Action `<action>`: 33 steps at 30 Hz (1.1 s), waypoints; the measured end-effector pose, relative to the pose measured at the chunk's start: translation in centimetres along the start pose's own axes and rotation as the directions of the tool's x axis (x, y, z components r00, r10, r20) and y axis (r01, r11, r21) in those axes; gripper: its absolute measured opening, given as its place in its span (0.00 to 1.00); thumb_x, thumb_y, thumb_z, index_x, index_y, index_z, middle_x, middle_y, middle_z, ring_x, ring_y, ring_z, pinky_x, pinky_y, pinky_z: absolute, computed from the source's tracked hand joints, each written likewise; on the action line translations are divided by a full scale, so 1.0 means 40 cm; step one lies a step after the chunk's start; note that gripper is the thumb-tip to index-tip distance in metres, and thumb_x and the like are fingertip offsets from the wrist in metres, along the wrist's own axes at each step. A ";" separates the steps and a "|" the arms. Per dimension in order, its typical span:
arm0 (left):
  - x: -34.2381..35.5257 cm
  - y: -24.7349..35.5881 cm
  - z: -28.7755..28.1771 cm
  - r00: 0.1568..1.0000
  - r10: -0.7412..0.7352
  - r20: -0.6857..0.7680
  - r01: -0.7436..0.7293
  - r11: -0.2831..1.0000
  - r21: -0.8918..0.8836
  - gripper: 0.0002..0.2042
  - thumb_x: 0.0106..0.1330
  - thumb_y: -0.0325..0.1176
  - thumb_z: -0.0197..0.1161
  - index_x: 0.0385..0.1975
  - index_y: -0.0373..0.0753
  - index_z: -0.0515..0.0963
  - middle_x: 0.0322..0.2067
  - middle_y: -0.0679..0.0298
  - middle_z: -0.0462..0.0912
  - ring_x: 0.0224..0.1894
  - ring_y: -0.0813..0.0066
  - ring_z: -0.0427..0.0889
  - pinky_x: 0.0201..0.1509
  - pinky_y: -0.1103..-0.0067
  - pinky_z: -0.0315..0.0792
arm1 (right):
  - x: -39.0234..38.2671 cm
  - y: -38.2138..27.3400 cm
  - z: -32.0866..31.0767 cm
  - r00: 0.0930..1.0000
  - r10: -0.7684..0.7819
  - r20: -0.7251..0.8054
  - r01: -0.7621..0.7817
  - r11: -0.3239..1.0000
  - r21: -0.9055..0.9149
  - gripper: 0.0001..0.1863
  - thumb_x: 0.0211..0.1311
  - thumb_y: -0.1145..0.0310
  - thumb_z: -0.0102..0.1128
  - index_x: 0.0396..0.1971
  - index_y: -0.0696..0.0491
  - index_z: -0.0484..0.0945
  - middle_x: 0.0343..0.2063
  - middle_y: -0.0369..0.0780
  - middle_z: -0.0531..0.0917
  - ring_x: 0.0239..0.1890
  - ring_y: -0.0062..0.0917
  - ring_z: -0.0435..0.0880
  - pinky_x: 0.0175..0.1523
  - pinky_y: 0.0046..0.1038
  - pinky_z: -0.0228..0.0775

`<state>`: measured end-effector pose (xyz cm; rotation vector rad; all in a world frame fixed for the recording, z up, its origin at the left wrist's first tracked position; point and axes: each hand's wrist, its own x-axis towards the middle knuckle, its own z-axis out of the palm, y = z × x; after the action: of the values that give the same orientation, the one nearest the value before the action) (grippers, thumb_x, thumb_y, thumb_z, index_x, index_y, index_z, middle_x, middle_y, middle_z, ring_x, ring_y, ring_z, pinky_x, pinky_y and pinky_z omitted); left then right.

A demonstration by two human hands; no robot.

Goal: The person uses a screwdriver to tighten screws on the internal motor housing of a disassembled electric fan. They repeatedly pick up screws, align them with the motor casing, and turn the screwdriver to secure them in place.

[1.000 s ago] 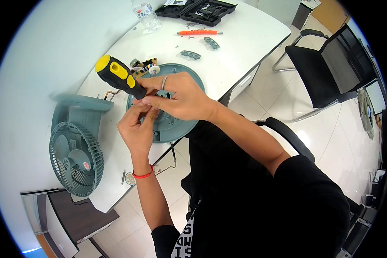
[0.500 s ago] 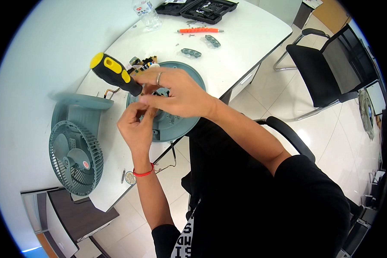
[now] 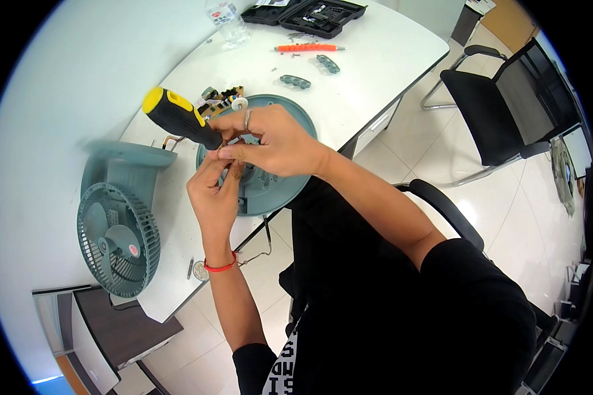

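Observation:
A black-and-yellow screwdriver point(image 3: 172, 113) slants with its handle up and to the left. My right hand point(image 3: 280, 141), wearing a ring, is closed at the front end of its handle. Right beside it, the fingers of my left hand point(image 3: 214, 196) are pinched together and touch my right thumb; whatever lies between them is hidden. Both hands are above a round grey-green base point(image 3: 288, 181), whose inner fittings are partly covered by my fingers. A circuit board point(image 3: 229, 100) with parts and wires lies at the base's far left edge.
A grey-green fan head point(image 3: 118, 240) with a cage stands at the table's left. Farther off are two small grey-green pieces point(image 3: 295, 81), an orange flexible shaft point(image 3: 308, 47), loose screws, a plastic bottle point(image 3: 229, 27) and a black tool case point(image 3: 323, 16). A cable hangs over the near edge.
The view has shifted slightly. My left hand has tilted a little and moved slightly right, and the screwdriver sits a touch lower and farther right. Both hands stay together over the base.

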<state>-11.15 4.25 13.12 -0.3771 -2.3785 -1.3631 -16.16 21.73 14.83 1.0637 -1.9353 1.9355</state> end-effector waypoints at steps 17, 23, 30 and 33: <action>0.003 -0.015 0.023 0.983 -0.067 -0.172 0.051 0.994 -0.094 0.04 0.64 0.22 0.73 0.35 0.29 0.86 0.28 0.63 0.86 0.31 0.81 0.79 0.37 0.82 0.73 | -0.005 0.027 0.008 0.996 -0.067 -0.054 0.059 0.990 -0.127 0.10 0.62 0.70 0.74 0.37 0.61 0.88 0.35 0.41 0.90 0.37 0.24 0.88 0.45 0.24 0.79; 0.004 -0.020 0.019 0.992 -0.055 -0.111 0.036 0.985 -0.166 0.05 0.64 0.22 0.73 0.37 0.29 0.86 0.31 0.62 0.86 0.33 0.82 0.79 0.38 0.82 0.73 | 0.006 0.043 -0.006 1.000 0.011 -0.025 -0.010 1.000 0.024 0.13 0.61 0.66 0.73 0.41 0.59 0.89 0.36 0.43 0.90 0.36 0.31 0.89 0.44 0.29 0.80; 0.001 -0.031 0.033 0.962 -0.200 -0.185 0.163 0.967 -0.197 0.06 0.62 0.22 0.75 0.35 0.29 0.85 0.32 0.62 0.86 0.34 0.81 0.80 0.39 0.82 0.74 | -0.004 0.023 0.003 0.996 0.014 -0.093 -0.023 0.995 -0.096 0.15 0.57 0.64 0.77 0.40 0.58 0.90 0.35 0.42 0.89 0.35 0.32 0.88 0.44 0.29 0.79; 0.003 -0.022 0.028 0.981 -0.031 -0.191 0.029 0.999 -0.017 0.06 0.62 0.22 0.75 0.36 0.29 0.85 0.34 0.61 0.87 0.36 0.79 0.81 0.41 0.81 0.75 | -0.005 0.024 -0.011 0.999 -0.005 -0.039 0.001 0.994 -0.111 0.14 0.58 0.64 0.75 0.39 0.58 0.90 0.35 0.42 0.89 0.35 0.32 0.88 0.44 0.29 0.79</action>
<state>-11.82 4.79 12.01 -0.2046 -2.2270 -1.3643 -16.74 22.10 14.02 0.9903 -1.9931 1.8097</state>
